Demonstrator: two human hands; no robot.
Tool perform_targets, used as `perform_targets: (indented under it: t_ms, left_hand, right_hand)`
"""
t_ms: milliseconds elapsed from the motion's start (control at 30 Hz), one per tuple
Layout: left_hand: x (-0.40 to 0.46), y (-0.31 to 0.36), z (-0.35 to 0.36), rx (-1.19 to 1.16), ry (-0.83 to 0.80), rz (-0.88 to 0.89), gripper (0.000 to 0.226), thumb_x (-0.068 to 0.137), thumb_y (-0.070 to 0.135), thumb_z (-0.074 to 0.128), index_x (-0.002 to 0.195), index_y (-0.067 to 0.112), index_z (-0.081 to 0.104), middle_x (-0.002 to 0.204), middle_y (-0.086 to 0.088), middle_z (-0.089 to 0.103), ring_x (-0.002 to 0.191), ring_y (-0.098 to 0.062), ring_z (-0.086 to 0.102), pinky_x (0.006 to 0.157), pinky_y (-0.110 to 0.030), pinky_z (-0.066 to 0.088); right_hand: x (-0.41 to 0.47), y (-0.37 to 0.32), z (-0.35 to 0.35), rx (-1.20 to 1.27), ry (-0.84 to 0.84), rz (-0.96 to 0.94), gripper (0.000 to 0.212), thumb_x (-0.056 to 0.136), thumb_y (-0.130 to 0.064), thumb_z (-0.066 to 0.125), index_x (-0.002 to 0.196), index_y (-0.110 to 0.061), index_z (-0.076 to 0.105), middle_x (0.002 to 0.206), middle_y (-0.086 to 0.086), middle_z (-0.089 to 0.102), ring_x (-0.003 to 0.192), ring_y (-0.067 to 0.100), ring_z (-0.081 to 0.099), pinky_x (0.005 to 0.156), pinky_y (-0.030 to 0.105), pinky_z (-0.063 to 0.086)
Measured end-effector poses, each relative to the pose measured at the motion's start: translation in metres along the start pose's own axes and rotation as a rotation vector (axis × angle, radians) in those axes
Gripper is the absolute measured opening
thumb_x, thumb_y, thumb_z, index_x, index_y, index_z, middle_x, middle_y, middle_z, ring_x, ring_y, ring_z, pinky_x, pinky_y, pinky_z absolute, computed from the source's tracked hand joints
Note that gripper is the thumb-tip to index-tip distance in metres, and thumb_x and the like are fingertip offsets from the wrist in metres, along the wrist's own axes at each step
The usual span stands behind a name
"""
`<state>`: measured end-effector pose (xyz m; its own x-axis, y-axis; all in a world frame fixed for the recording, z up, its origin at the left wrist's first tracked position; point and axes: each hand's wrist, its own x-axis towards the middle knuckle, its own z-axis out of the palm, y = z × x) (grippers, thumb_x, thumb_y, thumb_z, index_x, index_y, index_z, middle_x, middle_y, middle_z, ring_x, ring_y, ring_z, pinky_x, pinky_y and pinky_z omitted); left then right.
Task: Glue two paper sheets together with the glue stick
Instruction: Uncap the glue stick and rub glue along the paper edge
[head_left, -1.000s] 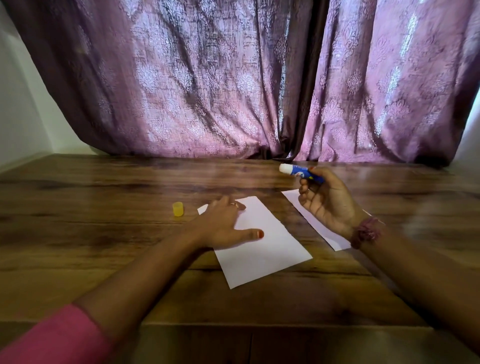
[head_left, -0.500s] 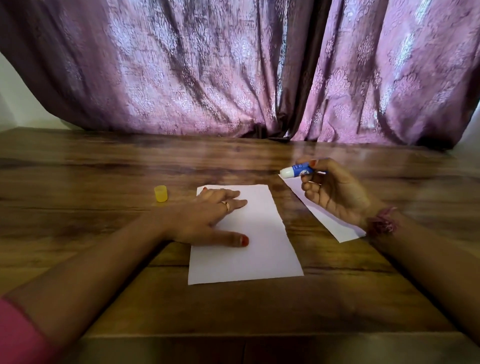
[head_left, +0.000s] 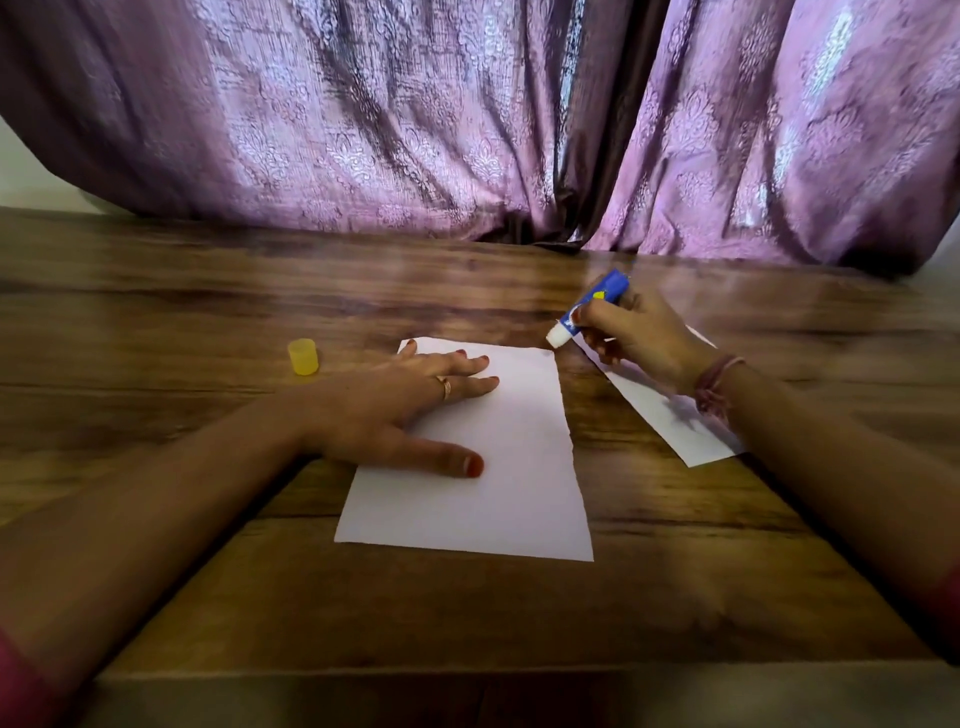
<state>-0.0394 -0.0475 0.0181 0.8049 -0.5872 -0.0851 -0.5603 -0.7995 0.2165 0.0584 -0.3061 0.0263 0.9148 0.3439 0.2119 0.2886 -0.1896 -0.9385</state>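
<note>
A white paper sheet (head_left: 498, 483) lies flat in the middle of the wooden table. My left hand (head_left: 400, 410) rests palm down on its left half, fingers spread. A second white sheet (head_left: 670, 415) lies to the right, partly hidden under my right wrist. My right hand (head_left: 639, 338) grips a blue glue stick (head_left: 587, 309), uncapped and tilted, with its white tip pointing down just off the first sheet's far right corner. I cannot tell whether the tip touches the paper. The yellow cap (head_left: 303, 356) stands left of the sheet.
The wooden table (head_left: 156, 322) runs back to a purple patterned curtain (head_left: 467, 119) hanging along its far edge. The table's front edge crosses the bottom of the view.
My right hand has swung the glue stick from pointing left to tip down by the sheet's far right corner. The left hand stays pressed on the sheet, which now lies straighter.
</note>
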Motion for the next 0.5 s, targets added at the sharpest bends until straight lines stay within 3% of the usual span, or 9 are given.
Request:
perform_targets:
  t_ms: [200, 333, 500]
  left_hand:
    - [0.003, -0.003, 0.001, -0.024, 0.008, 0.001, 0.088, 0.073, 0.077, 0.042, 0.148, 0.040, 0.015, 0.158, 0.014, 0.007, 0.143, -0.005, 0.005, 0.118, -0.041, 0.008]
    - [0.005, -0.006, 0.003, -0.024, 0.016, 0.015, 0.084, 0.076, 0.075, 0.044, 0.147, 0.042, 0.014, 0.158, 0.015, 0.008, 0.141, -0.001, 0.006, 0.113, -0.029, 0.010]
    - [0.006, -0.006, 0.002, -0.023, 0.014, 0.010, 0.087, 0.072, 0.080, 0.040, 0.147, 0.043, 0.015, 0.158, 0.015, 0.008, 0.141, -0.002, 0.006, 0.114, -0.031, 0.011]
  right_hand:
    - [0.006, 0.009, -0.006, -0.001, 0.028, 0.020, 0.007, 0.088, -0.004, 0.057, 0.082, -0.002, 0.057, 0.045, -0.003, 0.055, 0.041, 0.009, 0.048, 0.038, 0.017, 0.036]
    - [0.010, 0.016, -0.008, -0.040, -0.004, 0.021, 0.009, 0.088, -0.007, 0.059, 0.079, -0.006, 0.062, 0.051, -0.002, 0.062, 0.046, 0.010, 0.054, 0.042, 0.018, 0.041]
    - [0.012, 0.019, -0.007, -0.092, -0.007, 0.001, 0.012, 0.085, -0.008, 0.061, 0.075, -0.009, 0.068, 0.056, 0.002, 0.066, 0.045, 0.007, 0.055, 0.040, 0.016, 0.041]
